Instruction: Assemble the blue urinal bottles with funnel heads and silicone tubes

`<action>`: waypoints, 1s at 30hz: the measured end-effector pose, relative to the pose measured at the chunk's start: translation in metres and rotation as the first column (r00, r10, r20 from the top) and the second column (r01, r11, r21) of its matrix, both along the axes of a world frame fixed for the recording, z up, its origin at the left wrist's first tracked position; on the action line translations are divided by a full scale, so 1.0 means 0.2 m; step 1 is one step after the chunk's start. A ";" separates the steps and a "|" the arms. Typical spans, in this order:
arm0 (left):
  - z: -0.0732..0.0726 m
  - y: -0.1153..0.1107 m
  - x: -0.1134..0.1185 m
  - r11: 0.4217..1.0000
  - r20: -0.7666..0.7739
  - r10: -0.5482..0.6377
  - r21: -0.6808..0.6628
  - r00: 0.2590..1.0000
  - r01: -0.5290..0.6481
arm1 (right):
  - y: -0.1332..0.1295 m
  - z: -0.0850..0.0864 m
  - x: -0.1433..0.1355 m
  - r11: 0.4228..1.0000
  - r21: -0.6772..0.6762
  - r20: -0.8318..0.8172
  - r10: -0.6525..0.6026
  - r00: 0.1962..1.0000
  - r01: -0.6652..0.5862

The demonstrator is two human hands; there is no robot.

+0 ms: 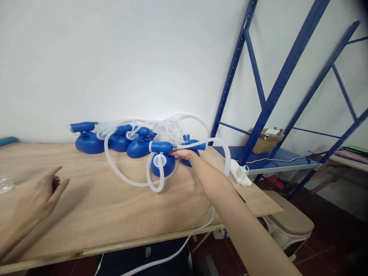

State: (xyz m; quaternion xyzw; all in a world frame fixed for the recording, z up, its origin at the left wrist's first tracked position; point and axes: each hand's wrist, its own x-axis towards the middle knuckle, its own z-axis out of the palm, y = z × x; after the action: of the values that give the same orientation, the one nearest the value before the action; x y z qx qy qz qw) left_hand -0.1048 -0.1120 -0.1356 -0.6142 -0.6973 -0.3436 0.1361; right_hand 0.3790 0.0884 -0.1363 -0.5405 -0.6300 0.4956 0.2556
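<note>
My right hand (181, 154) reaches across the table and grips the side of a blue urinal bottle (163, 168) just below its horizontal neck. The fingertips are partly hidden behind the bottle. A translucent white hose (161, 178) loops from the round white cap on its front. My left hand (43, 195) hovers over the left side of the table, thumb and fingers apart; a dark patch shows between them, too blurred to make out. Close to it lies a clear plastic item (5, 184), cut off by the frame edge.
Several similar blue bottles (89, 143) with tangled hoses stand along the wall on the wooden table (115, 218). A white power strip (240, 174) lies at the right edge. Blue metal racks (276, 88), a cardboard box (263, 142) and a beige stool (287, 214) are to the right.
</note>
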 end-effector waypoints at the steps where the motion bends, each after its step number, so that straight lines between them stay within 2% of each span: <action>1: -0.01 0.02 0.03 1.000 0.065 -0.022 -0.016 0.998 0.023 | 0.00 0.00 0.00 1.000 0.003 0.000 -0.006 1.000 0.006; 3: -0.03 0.04 0.11 0.997 0.178 -0.074 0.029 0.981 0.069 | -0.01 0.00 -0.01 1.000 0.010 -0.002 -0.019 1.000 0.019; 6: -0.03 0.00 0.24 0.971 0.240 -0.190 0.188 0.952 0.147 | -0.01 -0.01 -0.01 0.999 0.017 -0.007 -0.029 1.000 0.029; 8: -0.03 -0.04 0.33 0.944 0.240 -0.260 0.266 0.935 0.194 | -0.02 -0.01 -0.01 0.999 0.017 -0.013 -0.031 0.999 0.032; 12: -0.05 -0.10 0.43 0.886 0.164 -0.316 0.403 0.935 0.229 | -0.02 -0.01 -0.01 0.999 0.012 -0.030 -0.035 0.999 0.035; 19: -0.15 -0.15 0.46 0.829 0.037 -0.376 0.461 0.926 0.318 | -0.04 -0.01 -0.01 0.999 0.008 -0.054 -0.044 0.998 0.045; 24: -0.16 -0.18 0.47 0.778 0.000 -0.403 0.527 0.915 0.343 | -0.04 -0.02 -0.01 0.999 0.019 -0.091 -0.030 0.995 0.032; 30: -0.16 -0.19 0.48 0.785 0.045 -0.383 0.543 0.923 0.299 | -0.03 -0.04 0.00 0.999 0.026 -0.117 -0.033 0.993 0.036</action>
State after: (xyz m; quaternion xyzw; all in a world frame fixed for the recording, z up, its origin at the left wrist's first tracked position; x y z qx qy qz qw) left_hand -0.0097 -0.1493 -0.1677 -0.6411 -0.4618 -0.5857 0.1805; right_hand 0.3790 0.0833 -0.1438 -0.5177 -0.6115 0.5131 0.3080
